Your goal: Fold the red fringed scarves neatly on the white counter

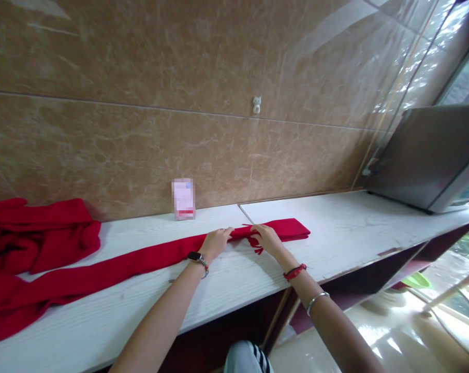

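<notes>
A long red scarf runs along the white countertop, narrow in the middle, with its right end folded back into a flat layered piece. My left hand, with a dark watch on the wrist, grips the narrow stretch of the scarf. Just to the right, my right hand is closed on the scarf beside the folded part. Some red fringe hangs out below the right fingers. The rest of the scarf lies in a loose heap at the far left, partly outside the view.
A blurred pink-and-white card stands against the brown tiled wall. A small white cat-shaped hook is on the wall. A grey box-like appliance sits at the counter's right end. Open shelves lie under the front edge of the white countertop.
</notes>
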Tool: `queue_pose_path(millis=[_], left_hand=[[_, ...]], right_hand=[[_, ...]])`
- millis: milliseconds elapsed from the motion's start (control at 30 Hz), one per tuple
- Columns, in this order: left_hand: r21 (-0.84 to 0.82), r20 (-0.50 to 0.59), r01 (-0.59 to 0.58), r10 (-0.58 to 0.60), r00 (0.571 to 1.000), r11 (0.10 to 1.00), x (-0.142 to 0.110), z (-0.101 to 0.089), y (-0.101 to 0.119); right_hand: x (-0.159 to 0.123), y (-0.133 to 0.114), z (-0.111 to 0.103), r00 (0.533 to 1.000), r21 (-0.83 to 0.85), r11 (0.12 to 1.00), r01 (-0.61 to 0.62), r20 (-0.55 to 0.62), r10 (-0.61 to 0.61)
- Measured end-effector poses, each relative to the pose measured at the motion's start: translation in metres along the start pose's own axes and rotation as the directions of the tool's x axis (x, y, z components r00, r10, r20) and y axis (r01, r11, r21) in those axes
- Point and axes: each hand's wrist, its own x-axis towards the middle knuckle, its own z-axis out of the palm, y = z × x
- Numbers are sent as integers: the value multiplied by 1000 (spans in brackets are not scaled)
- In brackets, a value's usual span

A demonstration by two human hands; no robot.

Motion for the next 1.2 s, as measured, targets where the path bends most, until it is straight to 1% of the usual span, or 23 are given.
queue_pose_path(millis=[267, 400, 500, 600, 667, 767, 867, 1067, 1133, 1200], left_hand=[[53, -50, -59, 62, 997, 997, 1, 3, -1], [84, -53, -86, 90, 995, 993, -1, 1, 0], [86, -45, -109, 113, 993, 990, -4, -2, 0], [76, -43, -173, 177, 983, 982, -7, -5, 0], [77, -34, -206, 209, 977, 976, -9, -7, 0], [95, -22, -223, 226, 974, 970, -10, -9, 1], [127, -24, -228, 233, 972, 965, -10, -9, 4], [162, -48, -242, 252, 966, 957, -8, -6, 6], [148, -47, -254, 263, 964, 956, -8, -6, 7], [134, -43, -260, 268, 962, 956, -8, -5, 7]], right_hand=[[2, 5, 2, 1000, -24, 1000, 11, 25, -11], [1, 7, 5, 999, -35, 999, 37, 8, -37], [-1, 3, 5, 996, -44, 996, 75, -36, -77], [-3, -3, 2, 991, -65, 991, 116, -64, -120], [-4, -8, -2, 986, -82, 984, 161, -38, -165], [-5, -13, -7, 975, -104, 970, 220, 0, -221], [-5, -14, -8, 973, -121, 966, 227, -8, -229], [-4, -11, -3, 967, -196, 948, 251, 2, -255], [-4, -11, -3, 970, -225, 945, 239, 12, -243], [-3, -9, -1, 979, -242, 949, 203, 18, -205]])
